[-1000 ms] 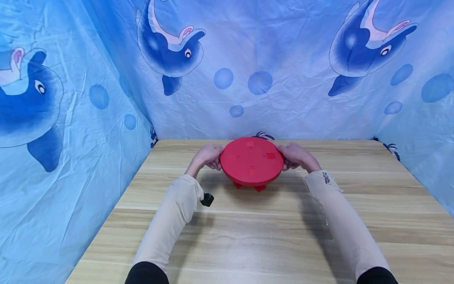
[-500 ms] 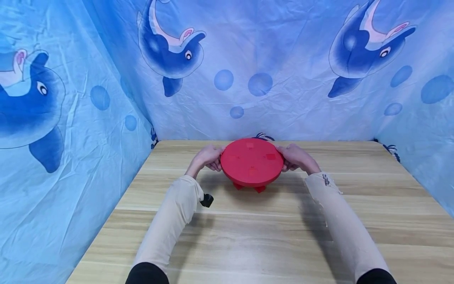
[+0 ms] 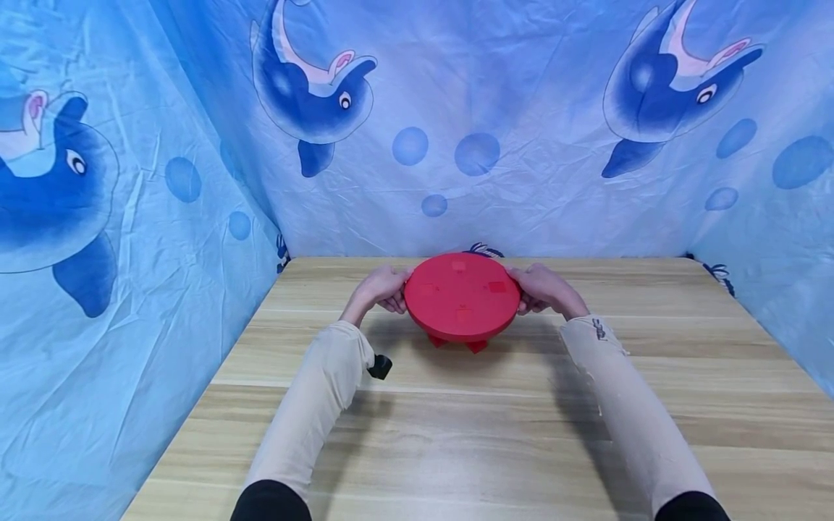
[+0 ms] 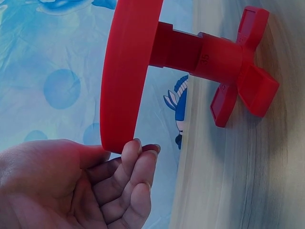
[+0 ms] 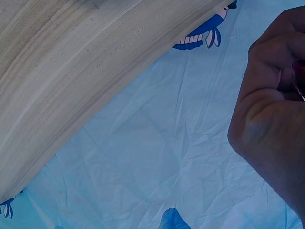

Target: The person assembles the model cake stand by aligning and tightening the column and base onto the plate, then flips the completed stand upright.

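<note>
A red round-topped pedestal stand (image 3: 462,297) is upright near the far side of the wooden table, its disc tilted toward me in the head view. My left hand (image 3: 384,287) pinches the disc's left rim between thumb and curled fingers. On the opposite rim, my right hand (image 3: 544,288) grips with thumb on top and fingers curled below. From the left wrist, a stepped stem (image 4: 176,50) shows under the disc, ending in splayed feet (image 4: 259,90) at the tabletop. The right wrist view has only a sliver of red (image 5: 299,71) within the hand; the rest is out of frame.
The wooden table (image 3: 456,449) extends toward me and to both sides. A blue dolphin-print curtain (image 3: 534,210) hangs behind its far edge and along the left and right. A small black block-like piece (image 3: 380,367) sits at the left sleeve's wrist.
</note>
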`<state>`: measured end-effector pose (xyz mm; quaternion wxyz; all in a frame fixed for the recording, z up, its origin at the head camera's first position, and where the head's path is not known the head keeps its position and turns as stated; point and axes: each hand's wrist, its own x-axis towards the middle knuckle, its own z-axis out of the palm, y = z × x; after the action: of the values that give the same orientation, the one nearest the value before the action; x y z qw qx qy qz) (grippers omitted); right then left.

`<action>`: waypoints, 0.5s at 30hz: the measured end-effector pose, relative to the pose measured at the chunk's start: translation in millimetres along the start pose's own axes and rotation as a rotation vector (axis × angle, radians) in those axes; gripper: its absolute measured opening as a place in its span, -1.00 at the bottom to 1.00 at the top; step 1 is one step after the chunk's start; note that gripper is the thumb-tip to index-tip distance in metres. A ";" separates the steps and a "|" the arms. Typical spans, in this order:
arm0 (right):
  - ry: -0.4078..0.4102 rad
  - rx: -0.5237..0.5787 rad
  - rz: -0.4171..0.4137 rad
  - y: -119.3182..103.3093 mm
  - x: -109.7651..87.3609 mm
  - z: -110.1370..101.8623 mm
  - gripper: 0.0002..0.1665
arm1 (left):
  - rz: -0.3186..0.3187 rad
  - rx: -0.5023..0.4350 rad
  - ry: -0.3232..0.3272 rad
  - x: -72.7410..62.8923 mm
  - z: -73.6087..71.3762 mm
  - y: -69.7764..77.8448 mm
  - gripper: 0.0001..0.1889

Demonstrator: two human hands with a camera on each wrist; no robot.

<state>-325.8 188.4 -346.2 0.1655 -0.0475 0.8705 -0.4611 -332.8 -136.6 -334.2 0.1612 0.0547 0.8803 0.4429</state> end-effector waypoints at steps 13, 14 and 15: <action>0.023 0.093 -0.115 28.6 -5.4 1.5 -0.22 | 0.117 -0.051 0.067 -4.5 2.0 -26.6 -0.32; 0.033 0.093 -0.139 32.4 -5.6 2.0 -0.22 | 0.137 -0.035 0.081 -5.0 2.0 -31.2 -0.30; 0.047 0.096 -0.165 35.8 -6.1 2.6 -0.20 | 0.152 -0.008 0.097 -6.5 1.9 -35.3 -0.27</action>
<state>-316.8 208.3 -375.4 0.1087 -0.1005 0.8440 -0.5154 -324.4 -158.0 -361.9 0.0844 0.0991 0.8786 0.4595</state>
